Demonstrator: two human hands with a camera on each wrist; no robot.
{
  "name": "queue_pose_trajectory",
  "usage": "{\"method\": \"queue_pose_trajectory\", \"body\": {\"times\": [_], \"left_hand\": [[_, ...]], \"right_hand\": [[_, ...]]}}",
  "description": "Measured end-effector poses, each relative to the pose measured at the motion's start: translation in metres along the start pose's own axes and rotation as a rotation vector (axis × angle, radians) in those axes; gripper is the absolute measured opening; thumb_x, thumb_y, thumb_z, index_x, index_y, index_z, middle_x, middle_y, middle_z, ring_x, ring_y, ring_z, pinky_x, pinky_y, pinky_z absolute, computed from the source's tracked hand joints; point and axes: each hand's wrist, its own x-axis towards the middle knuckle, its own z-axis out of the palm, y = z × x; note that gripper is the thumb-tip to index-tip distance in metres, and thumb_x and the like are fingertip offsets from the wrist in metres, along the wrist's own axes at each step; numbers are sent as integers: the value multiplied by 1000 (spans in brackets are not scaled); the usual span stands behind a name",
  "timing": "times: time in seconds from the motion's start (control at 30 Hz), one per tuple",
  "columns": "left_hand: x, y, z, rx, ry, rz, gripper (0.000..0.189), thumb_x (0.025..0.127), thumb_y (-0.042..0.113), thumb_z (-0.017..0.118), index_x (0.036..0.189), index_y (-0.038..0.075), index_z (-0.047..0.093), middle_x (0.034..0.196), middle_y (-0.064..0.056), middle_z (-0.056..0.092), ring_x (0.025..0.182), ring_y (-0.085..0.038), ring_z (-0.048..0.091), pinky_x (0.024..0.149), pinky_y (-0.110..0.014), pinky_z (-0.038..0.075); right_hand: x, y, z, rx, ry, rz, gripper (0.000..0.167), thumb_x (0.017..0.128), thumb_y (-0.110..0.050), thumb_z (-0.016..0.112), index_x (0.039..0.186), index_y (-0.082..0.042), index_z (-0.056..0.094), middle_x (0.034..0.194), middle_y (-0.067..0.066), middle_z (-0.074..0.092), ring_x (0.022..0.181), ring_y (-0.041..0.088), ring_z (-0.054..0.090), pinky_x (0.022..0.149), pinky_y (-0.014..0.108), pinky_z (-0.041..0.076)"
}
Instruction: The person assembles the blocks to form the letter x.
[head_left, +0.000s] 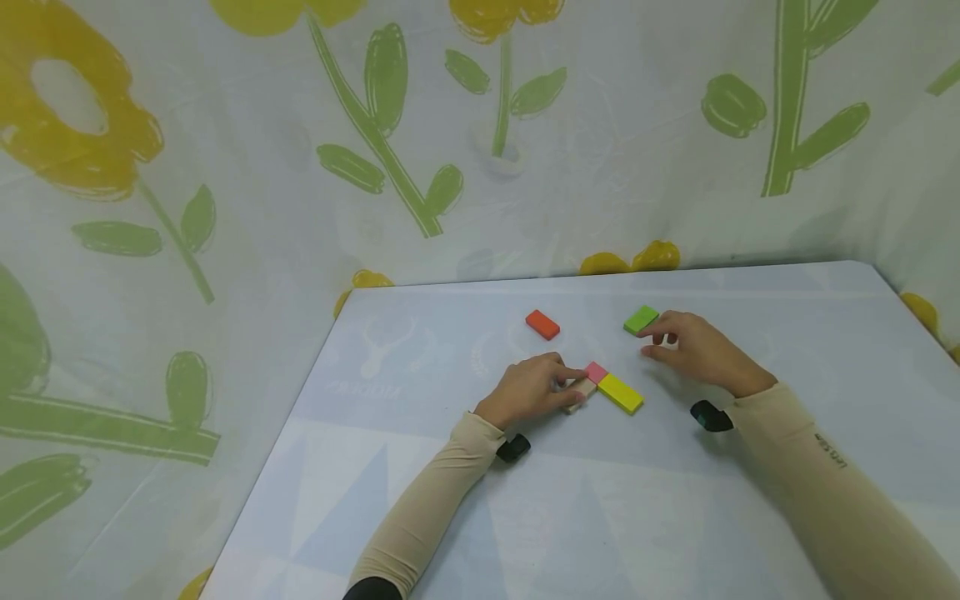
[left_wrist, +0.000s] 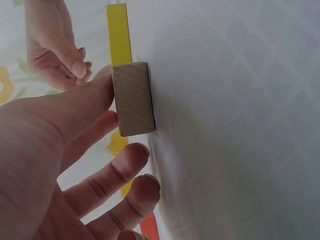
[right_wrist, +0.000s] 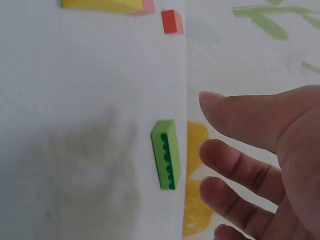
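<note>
My left hand (head_left: 528,387) pinches a plain wooden block (left_wrist: 134,100) lying on the table, thumb and index finger on it. Against that block's far end lies a pink block (head_left: 596,372), partly behind the fingers. A yellow block (head_left: 621,393) touches the pink one and runs off toward the near right. My right hand (head_left: 693,350) hovers with thumb and fingers apart, holding nothing. Its fingertips are close to a green block (right_wrist: 166,155), whose side carries a row of dark green scallops; the right wrist view shows a gap between them.
An orange-red block (head_left: 543,325) lies alone farther back on the white table (head_left: 420,492). Behind the table's back edge hangs a floral-patterned cloth (head_left: 600,167). Small dark devices sit under both wrists.
</note>
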Motion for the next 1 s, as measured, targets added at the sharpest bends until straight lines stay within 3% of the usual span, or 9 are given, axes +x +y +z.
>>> {"method": "queue_pose_trajectory", "body": {"times": [0.37,0.5,1.0], "left_hand": [[0,0,0,8,-9,-6,45,96,46,72,138,29,67,96,6,63,73,-5,51,56,-17,38],[0,1,0,6,-7,-4,45,96,46,72,138,30,67,96,6,63,74,-5,52,56,-18,38],[1,0,1,4,-7,-5,46,95,47,72,138,30,67,96,5,63,71,-5,50,54,-18,37]], "right_hand": [[11,12,-28,-105,13,30,39,93,-15,77,128,-1,71,108,17,68,97,31,60,80,45,54],[17,16,-35,-143,23,2,39,91,-13,79,126,1,71,113,22,69,98,33,61,84,51,55],[40,31,-30,-234,-39,-29,40,89,-10,79,127,1,71,124,24,66,111,43,59,96,59,49]]}}
